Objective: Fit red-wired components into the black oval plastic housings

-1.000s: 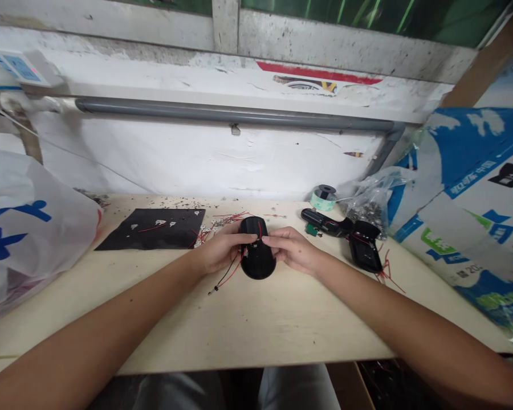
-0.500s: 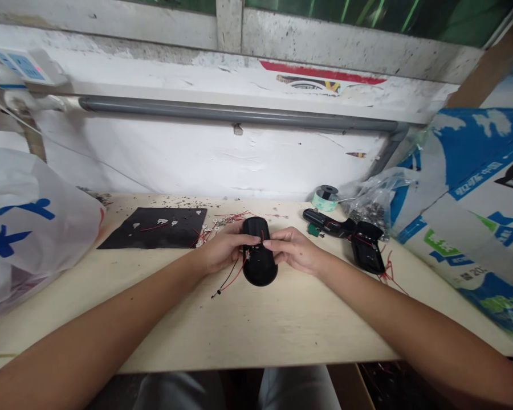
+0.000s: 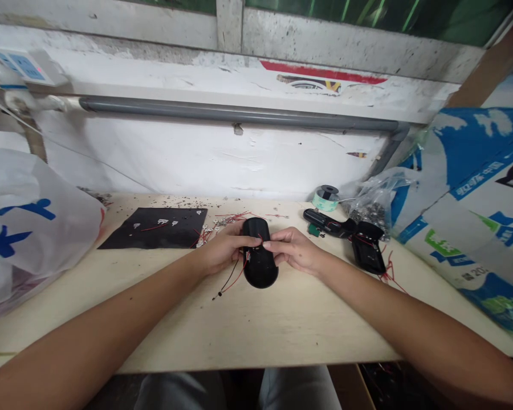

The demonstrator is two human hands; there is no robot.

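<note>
Black oval case (image 3: 260, 267) gripped in both hands

Furthest left, a white plastic bag (image 3: 29, 228) with blue print slumps against the end of the pale wooden surface (image 3: 248, 336). Next comes a black sheet (image 3: 154, 229) holding a few small white bits and a short red wire, with dark specks scattered behind it. A loose tangle of red wires (image 3: 216, 225) and small metal terminals lies just beyond its right corner.

Mid-surface, the left hand (image 3: 224, 249) closes around the left side of the case, and the right hand (image 3: 293, 250) pinches in from the other side, its fingertips (image 3: 267, 244) at a red wire on the top. The case lies flat and near the surface's front-to-back middle. Two thin wires (image 3: 231, 279), black and red, trail from it toward the person, ending in a small tip.

To the right are a roll of tape (image 3: 325, 199), a clear bag of metal parts (image 3: 374, 213), and two more black cases (image 3: 367, 247) with red wires attached. So far, wires are fitted to these cases; loose wires and terminals remain on the surface.
</note>
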